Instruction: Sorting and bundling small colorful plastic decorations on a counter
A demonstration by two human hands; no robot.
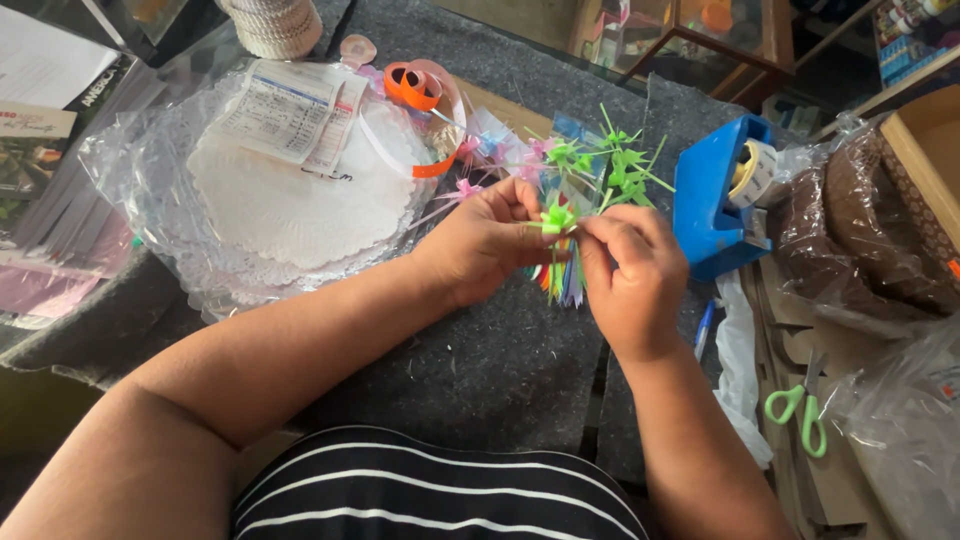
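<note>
My left hand [485, 245] and my right hand [630, 275] meet over a dark grey felt mat [500, 370]. Together they pinch a small green ribbon bow [557, 217] at the fingertips. Below the bow, coloured ribbon strips [560, 280] hang between my hands. Just beyond my fingers lies a pile of finished green bows [610, 160] and pink bows [470, 185].
A blue tape dispenser [715, 195] stands right of my hands. White paper doilies in a clear bag [270, 210] lie at the left, orange ribbon rolls [420, 88] behind. Green-handled scissors [800, 410] rest at the right near brown items in clear plastic bags [860, 230].
</note>
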